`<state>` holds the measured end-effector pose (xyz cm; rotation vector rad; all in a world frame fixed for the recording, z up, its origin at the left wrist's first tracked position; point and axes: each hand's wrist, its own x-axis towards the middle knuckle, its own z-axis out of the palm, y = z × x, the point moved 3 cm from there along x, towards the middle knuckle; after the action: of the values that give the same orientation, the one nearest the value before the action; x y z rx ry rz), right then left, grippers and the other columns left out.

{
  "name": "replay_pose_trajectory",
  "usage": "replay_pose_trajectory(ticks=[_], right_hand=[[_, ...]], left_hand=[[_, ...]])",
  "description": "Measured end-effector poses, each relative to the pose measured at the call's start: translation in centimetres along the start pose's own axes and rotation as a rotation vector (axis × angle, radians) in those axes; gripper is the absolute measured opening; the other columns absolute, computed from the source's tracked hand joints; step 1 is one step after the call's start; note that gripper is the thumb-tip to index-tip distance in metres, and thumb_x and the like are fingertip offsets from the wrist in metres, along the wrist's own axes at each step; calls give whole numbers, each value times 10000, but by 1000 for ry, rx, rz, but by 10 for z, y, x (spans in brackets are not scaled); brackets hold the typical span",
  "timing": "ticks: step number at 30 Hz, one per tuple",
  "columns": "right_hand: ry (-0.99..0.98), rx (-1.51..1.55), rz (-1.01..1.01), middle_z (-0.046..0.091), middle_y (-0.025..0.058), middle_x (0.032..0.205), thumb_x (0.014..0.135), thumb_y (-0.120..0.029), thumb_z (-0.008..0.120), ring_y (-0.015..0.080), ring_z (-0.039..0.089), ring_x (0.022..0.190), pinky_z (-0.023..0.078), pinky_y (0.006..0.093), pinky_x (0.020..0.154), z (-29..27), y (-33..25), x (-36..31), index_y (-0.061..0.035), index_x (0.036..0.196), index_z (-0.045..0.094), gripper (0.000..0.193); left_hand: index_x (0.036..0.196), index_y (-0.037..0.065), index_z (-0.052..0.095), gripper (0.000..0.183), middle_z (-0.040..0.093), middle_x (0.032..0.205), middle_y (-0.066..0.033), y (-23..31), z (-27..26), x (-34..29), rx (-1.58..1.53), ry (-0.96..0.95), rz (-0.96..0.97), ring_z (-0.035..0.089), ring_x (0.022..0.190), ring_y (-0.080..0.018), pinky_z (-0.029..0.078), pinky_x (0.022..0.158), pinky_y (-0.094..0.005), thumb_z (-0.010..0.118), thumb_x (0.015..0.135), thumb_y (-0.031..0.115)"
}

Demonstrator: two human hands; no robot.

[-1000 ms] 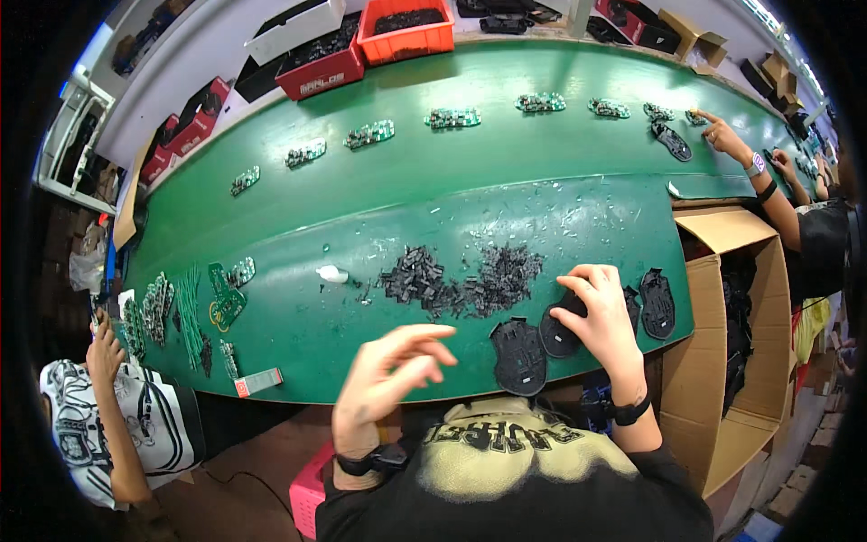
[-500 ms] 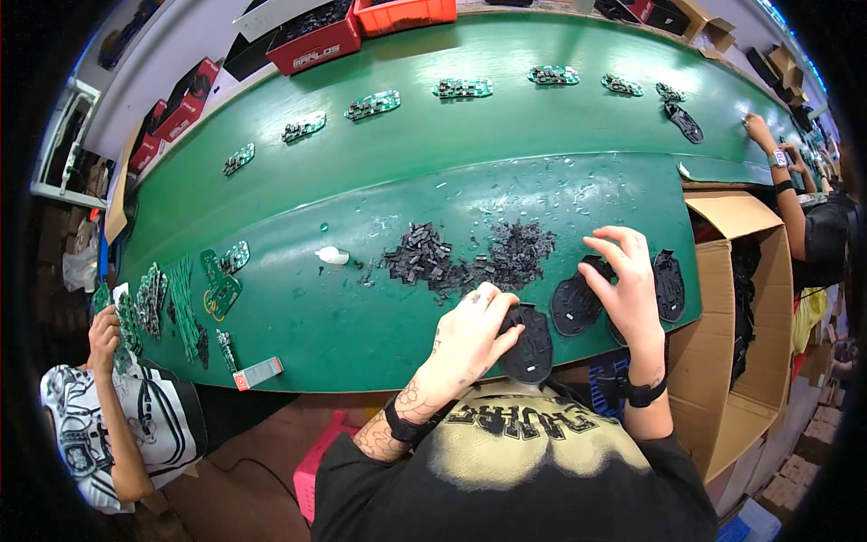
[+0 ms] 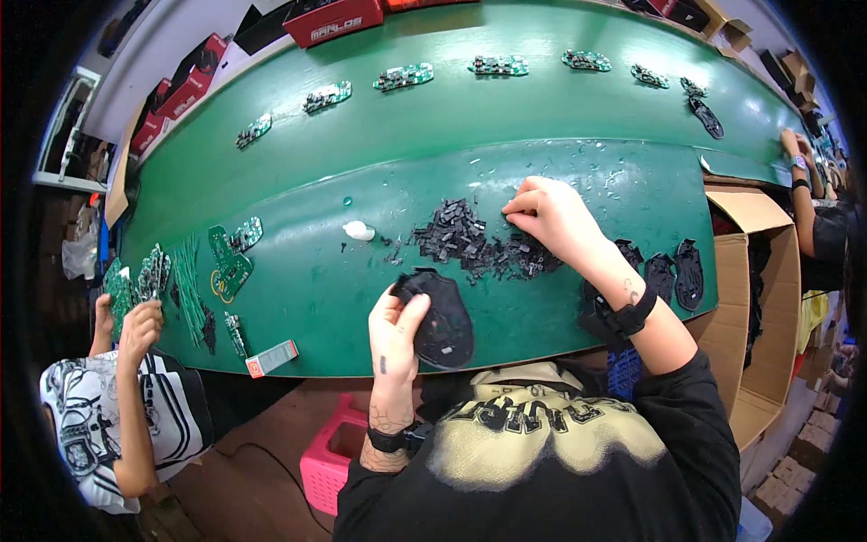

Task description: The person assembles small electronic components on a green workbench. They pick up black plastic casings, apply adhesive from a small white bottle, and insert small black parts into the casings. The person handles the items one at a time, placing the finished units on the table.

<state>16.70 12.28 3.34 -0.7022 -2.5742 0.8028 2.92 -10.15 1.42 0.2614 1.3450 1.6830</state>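
My left hand (image 3: 396, 332) grips a black plastic mouse shell (image 3: 444, 323) by its left edge, the thumb over its inner side. The shell is held near the front edge of the green table. My right hand (image 3: 553, 217) has thumb and fingers pinched together above the right part of a pile of small black plastic pieces (image 3: 456, 237); what sits in the pinch is too small to make out. Further black mouse shells (image 3: 689, 275) lie at the table's right end, partly behind my right forearm.
Several green circuit boards (image 3: 498, 66) stand in a row along the far strip. A small white bottle (image 3: 358, 231) lies left of the pile. A co-worker's hands (image 3: 140, 330) handle boards at left, near green wires (image 3: 186, 289). At right stands an open cardboard box (image 3: 736, 361).
My left hand has taken hold of a mouse shell and shifted left with it. My right hand has moved from the shells at right to the pile of pieces, fingers now pinched.
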Motion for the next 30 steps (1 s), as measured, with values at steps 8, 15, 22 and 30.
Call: replay_pose_trajectory(ticks=[8, 15, 22, 30], right_hand=[[-92, 38, 48, 608, 101, 800, 747, -102, 660, 273, 624, 772, 501, 365, 714, -1, -10, 5, -52, 846, 686, 114], [-17, 979, 414, 684, 88, 870, 805, -3, 668, 124, 652, 805, 533, 264, 743, -20, -37, -39, 25, 884, 642, 88], [-26, 1229, 423, 636, 92, 905, 768, 43, 700, 146, 618, 828, 517, 276, 766, -2, -50, -71, 19, 877, 644, 125], [16, 648, 178, 601, 57, 891, 721, -26, 729, 168, 595, 850, 489, 298, 762, -14, -67, -62, -41, 835, 675, 127]], left_hand=[[1178, 0, 530, 296, 624, 1041, -52, -4, 10, 10, -51, -135, 9, 566, 858, -87, 459, 778, -236, 585, 897, 78], [1253, -19, 416, 353, 614, 1090, -115, 8, 31, 14, 9, -187, 147, 616, 945, -144, 513, 820, -284, 535, 926, 36], [1276, -3, 381, 382, 636, 994, -96, 15, 52, 18, 80, -273, 67, 630, 697, -92, 485, 479, -193, 534, 942, 101], [1279, -9, 394, 394, 641, 1006, -99, 16, 60, 20, 119, -270, 112, 616, 688, -75, 463, 446, -190, 544, 934, 109]])
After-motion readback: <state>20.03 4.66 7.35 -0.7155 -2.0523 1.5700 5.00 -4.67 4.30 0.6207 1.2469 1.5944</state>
